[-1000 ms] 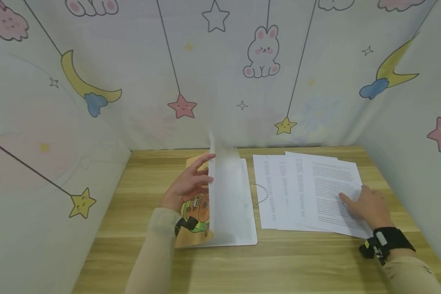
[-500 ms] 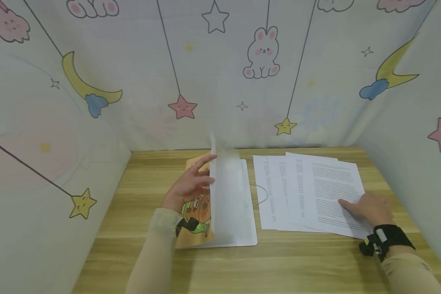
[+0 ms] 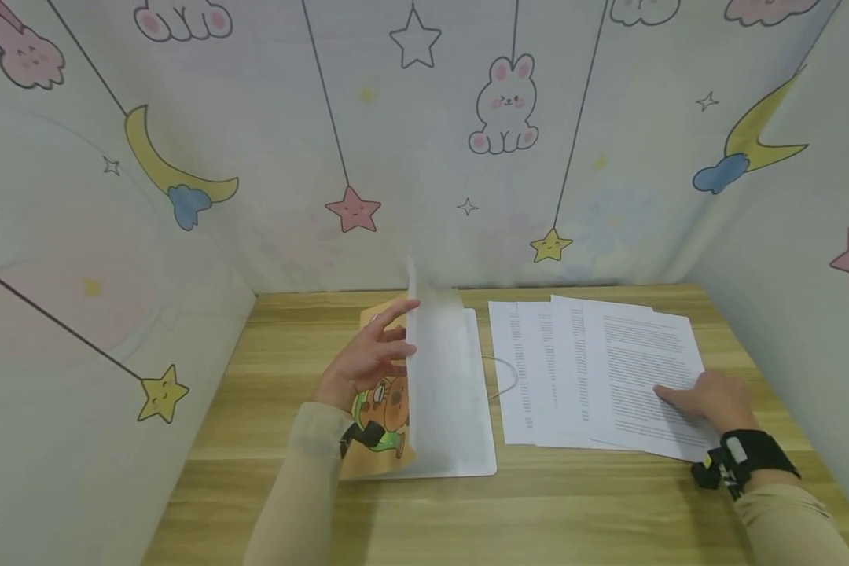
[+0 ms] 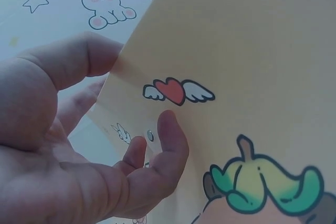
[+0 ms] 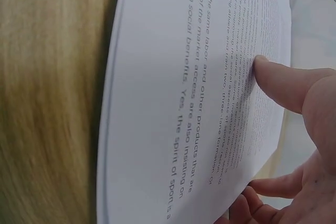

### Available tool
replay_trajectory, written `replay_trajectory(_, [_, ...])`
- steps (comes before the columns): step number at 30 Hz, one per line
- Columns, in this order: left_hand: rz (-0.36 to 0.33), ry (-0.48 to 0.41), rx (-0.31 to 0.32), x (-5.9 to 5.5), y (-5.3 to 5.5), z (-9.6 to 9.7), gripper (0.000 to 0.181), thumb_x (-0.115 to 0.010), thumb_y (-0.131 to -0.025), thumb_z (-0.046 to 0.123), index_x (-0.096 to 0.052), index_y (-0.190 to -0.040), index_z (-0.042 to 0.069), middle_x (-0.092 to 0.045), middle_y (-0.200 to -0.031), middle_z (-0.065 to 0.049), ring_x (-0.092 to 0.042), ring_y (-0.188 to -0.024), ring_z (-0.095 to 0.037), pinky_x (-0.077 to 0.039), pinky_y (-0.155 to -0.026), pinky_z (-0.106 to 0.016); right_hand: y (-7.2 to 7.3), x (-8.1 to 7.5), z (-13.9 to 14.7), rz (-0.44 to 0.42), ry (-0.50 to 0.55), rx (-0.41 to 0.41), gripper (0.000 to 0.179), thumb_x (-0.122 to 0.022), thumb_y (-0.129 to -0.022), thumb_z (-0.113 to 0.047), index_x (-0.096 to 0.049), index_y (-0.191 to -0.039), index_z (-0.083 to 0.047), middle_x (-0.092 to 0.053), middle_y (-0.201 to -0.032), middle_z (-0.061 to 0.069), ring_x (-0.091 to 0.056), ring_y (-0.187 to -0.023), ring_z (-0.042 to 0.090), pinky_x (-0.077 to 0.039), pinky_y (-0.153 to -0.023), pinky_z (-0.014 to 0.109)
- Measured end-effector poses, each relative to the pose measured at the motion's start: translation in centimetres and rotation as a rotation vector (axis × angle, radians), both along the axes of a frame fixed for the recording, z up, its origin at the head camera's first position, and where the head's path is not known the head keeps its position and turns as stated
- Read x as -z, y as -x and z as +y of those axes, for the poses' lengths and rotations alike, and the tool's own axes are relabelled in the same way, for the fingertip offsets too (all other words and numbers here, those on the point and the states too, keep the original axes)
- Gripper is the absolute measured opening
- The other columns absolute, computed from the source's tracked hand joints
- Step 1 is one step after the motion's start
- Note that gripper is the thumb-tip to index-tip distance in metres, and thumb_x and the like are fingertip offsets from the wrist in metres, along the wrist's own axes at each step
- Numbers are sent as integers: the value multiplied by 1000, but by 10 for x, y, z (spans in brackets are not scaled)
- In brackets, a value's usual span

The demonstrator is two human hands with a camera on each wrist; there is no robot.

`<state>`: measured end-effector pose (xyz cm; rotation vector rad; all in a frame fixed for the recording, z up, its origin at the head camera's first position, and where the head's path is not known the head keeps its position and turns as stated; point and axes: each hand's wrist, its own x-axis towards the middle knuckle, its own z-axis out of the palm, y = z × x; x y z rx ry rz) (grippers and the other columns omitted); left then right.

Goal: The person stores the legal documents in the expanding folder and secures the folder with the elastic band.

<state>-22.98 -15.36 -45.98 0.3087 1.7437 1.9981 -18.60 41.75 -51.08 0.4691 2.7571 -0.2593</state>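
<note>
Starting at the left, the left hand (image 3: pixel 368 362) has the folder cover (image 4: pixel 273 66) raised on edge, its orange cartoon side facing outward. Fingers bent here: some reach round the free edge, others lie against the outer face below a winged heart (image 4: pixel 178 92). That grip looks the same as a second ago, so the white inside of the folder (image 3: pixel 460 417) stays exposed on the wooden table (image 3: pixel 538 511).

Moving across, a thin loop (image 3: pixel 517 377) juts from the folder's right side and reaches over the leftmost of the printed sheets (image 3: pixel 644 377), which spread in an overlapping fan just beside the folder.

And at the far right, here's the change! The right hand (image 3: pixel 722 401) looked more raised and spread a second ago; now its fingers bunch lower at the fan's right-hand edge. The thumb sits on the print, the other fingers curl in at the paper's edge: a narrow pinch on the rightmost paper, though I can't tell how many sheets it catches. My reading: the work has turned from resting on the page to taking hold of it, with the paper still outside the folder.
</note>
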Motion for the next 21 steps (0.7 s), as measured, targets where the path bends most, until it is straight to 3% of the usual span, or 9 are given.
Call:
replay_trajectory(10, [28, 24, 5, 1, 0, 3, 74, -64, -99, 0, -39, -162, 30, 1, -167, -1, -50, -107, -27, -51, -81, -41, -2, 1, 3, 31, 56, 21, 93, -73, -83, -67, -56, -100, 22, -54, -78, 20, -54, -73, 31, -43, -61, 35])
replay_trajectory(21, [27, 41, 5, 0, -1, 4, 75, -65, -99, 0, -40, -162, 31, 6, -169, -1, -49, -115, -30, -52, -87, -43, -2, 0, 2, 41, 89, 63, 92, -76, -82, -66, -55, -99, 22, -52, -79, 20, -54, -73, 32, -43, -61, 35])
